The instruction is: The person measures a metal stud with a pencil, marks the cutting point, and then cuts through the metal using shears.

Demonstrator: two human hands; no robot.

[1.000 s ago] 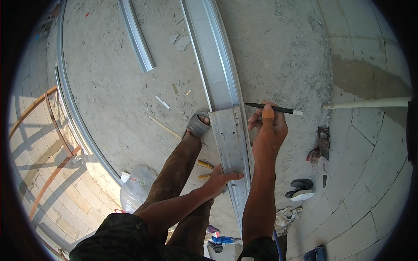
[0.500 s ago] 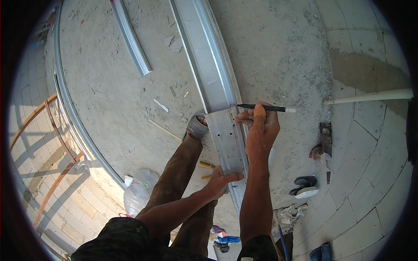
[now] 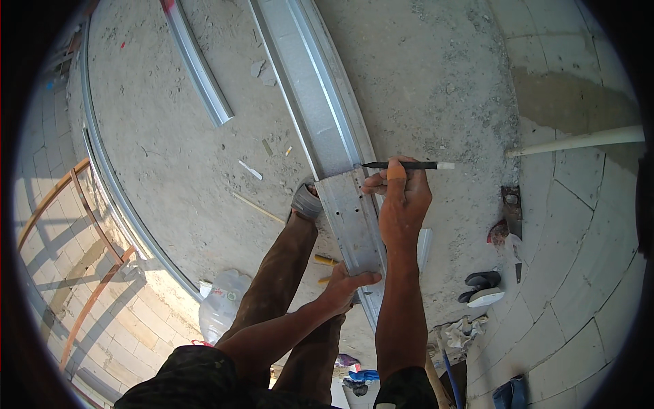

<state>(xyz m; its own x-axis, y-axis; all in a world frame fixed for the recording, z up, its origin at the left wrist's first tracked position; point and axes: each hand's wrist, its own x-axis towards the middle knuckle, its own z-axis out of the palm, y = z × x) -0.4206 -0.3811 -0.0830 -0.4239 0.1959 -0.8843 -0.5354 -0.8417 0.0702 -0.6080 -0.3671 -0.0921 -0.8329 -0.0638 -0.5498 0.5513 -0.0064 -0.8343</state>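
A long galvanized metal channel (image 3: 306,85) runs from the far edge toward me. A shorter metal plate (image 3: 349,217) with small holes lies in it, one end squared across the channel. My left hand (image 3: 343,290) grips the near end of this plate, thumb on top and fingers around its left side. In my right hand (image 3: 407,204) is a black marker (image 3: 422,165) with a pale end, held almost level. Its tip touches or hovers just over the channel at the plate's far right corner; I cannot tell which.
My sandalled foot (image 3: 306,200) stands left of the plate. Another metal profile (image 3: 197,65) lies farther left, above a thin stick (image 3: 257,207). A clear plastic bag (image 3: 221,303) sits near my leg. At right are a handsaw (image 3: 512,211), shoes (image 3: 485,289) and a pale pole (image 3: 579,142).
The view has shifted slightly, so the channel appears a little farther left. Both hands keep their holds, and the marker tip stays by the plate's far corner.
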